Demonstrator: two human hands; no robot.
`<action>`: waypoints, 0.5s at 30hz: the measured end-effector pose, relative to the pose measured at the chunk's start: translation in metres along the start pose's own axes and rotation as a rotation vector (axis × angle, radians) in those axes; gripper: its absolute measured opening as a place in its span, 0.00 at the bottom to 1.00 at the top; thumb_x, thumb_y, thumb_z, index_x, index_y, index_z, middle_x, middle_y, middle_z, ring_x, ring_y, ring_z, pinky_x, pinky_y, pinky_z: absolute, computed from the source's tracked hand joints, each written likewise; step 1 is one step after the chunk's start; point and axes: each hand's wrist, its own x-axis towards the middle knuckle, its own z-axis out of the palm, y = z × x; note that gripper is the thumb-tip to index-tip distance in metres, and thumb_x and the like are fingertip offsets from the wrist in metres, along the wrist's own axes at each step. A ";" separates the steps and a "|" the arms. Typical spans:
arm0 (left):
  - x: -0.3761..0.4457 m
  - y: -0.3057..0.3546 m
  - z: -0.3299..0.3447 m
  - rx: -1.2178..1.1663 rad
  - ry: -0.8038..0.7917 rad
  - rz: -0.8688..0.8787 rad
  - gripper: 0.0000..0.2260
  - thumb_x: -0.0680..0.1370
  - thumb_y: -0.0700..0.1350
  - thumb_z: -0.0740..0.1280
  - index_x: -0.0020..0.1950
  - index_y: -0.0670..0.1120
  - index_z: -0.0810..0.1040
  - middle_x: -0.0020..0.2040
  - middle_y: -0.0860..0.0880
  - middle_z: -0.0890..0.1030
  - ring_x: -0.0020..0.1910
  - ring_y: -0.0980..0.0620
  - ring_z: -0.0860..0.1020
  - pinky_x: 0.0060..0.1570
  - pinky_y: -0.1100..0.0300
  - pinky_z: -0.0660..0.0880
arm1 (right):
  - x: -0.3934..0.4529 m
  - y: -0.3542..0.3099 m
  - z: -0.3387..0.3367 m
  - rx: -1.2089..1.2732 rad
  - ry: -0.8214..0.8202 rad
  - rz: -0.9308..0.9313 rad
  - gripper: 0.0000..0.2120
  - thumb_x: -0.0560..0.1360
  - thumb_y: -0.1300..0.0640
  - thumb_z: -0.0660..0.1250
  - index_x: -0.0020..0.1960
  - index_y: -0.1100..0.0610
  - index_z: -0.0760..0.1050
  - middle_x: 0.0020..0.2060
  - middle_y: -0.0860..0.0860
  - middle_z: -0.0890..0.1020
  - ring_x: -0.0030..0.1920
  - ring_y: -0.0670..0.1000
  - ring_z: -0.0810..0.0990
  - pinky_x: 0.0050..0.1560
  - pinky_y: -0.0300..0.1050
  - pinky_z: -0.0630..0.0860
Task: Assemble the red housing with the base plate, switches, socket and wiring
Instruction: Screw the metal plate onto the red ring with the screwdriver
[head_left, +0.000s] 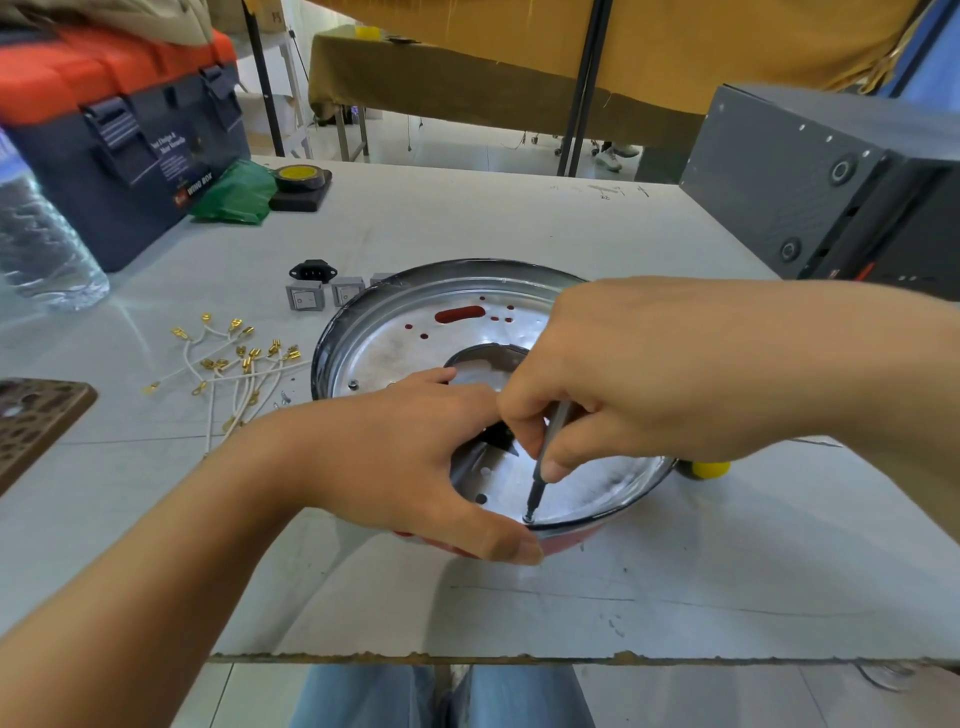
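Head view, items on the white table:

1. Red housing: round, sits centre of table w/ open side up; only a strip of red shows at the near edge, below the dark rim.
2. Base plate: shiny metal disc seated inside the housing, w/ small holes, one oblong slot showing red through it, and a big centre cut-out.
3. Your left hand: draped over the near-left rim of the housing, thumb pressed down along the red outer wall, index finger stretched across the plate toward the cut-out. Fingers mostly straight; bracing, not curled round anything.
4. Your right hand: comes in from the right, fingers curled, pinching a slim grey screwdriver held near upright.
5. Screwdriver tip sits on a screw at the near rim of the plate, just beside your left thumb.
6. Switches: grey rockers, approx. three in a row (third mostly hidden by the rim), just beyond the housing's far-left edge.
7. Socket: black, just behind the switches.
8. Wiring: loose bunch of white leads w/ brass terminals, left of the housing, apart from it.
9. Toolbox: dark w/ orange lid, far left.
10. Tape roll: yellow-centred, near toolbox.
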 end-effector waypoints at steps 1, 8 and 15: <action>0.000 0.000 0.000 0.003 -0.004 0.003 0.17 0.60 0.72 0.63 0.46 0.71 0.64 0.48 0.63 0.71 0.54 0.64 0.67 0.49 0.69 0.64 | 0.002 0.002 0.001 -0.031 0.008 -0.005 0.06 0.68 0.45 0.70 0.44 0.43 0.79 0.36 0.41 0.81 0.42 0.34 0.73 0.48 0.32 0.69; -0.001 -0.001 -0.002 -0.011 -0.010 0.023 0.14 0.62 0.70 0.64 0.44 0.74 0.64 0.47 0.75 0.68 0.52 0.73 0.65 0.46 0.72 0.65 | 0.009 0.007 0.002 -0.128 0.037 -0.046 0.07 0.67 0.41 0.68 0.43 0.42 0.77 0.33 0.41 0.79 0.44 0.31 0.71 0.26 0.31 0.66; -0.001 0.000 -0.001 0.019 -0.016 -0.013 0.16 0.61 0.72 0.61 0.46 0.74 0.62 0.50 0.69 0.68 0.56 0.68 0.65 0.53 0.78 0.59 | 0.007 0.002 0.004 -0.086 0.046 0.002 0.06 0.67 0.43 0.68 0.42 0.43 0.78 0.33 0.42 0.80 0.42 0.32 0.72 0.41 0.29 0.69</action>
